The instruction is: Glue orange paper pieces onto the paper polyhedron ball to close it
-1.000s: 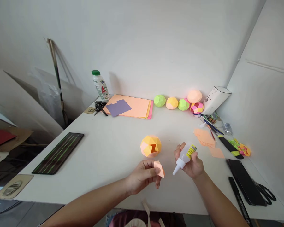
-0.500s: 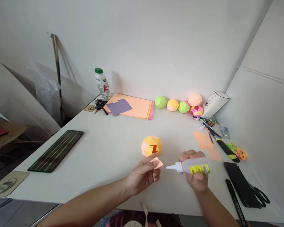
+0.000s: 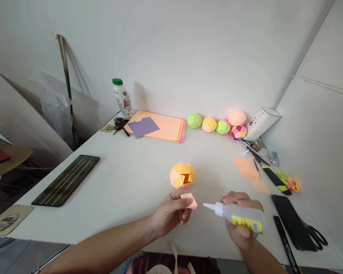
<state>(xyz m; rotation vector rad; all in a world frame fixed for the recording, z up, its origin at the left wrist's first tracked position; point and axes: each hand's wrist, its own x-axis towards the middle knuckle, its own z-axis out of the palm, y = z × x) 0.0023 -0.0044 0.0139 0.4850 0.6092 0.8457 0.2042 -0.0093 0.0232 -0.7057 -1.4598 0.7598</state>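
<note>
Between thumb and fingers, my left hand [image 3: 174,214] pinches a small folded piece of peach paper [image 3: 192,201]. My right hand [image 3: 241,224] is wrapped round a clear glue bottle [image 3: 240,215] with a yellow label. The bottle lies nearly level, its white nozzle pointing left, a short gap from the paper. Just beyond my left hand sits a yellow and peach paper ball [image 3: 182,176] with a jagged opening in its near side.
Along the wall are several finished paper balls [image 3: 209,124], coloured sheets [image 3: 160,127] and a white bottle [image 3: 122,98]. Peach paper pieces [image 3: 246,168], a cutter knife [image 3: 276,179], scissors [image 3: 314,234] and a black marker [image 3: 286,243] lie right. A dark striped panel [image 3: 65,180] lies left.
My right hand has drawn the glue bottle slightly right and nearer to me, tilting its nozzle up a little. My left hand has turned the peach paper slightly.
</note>
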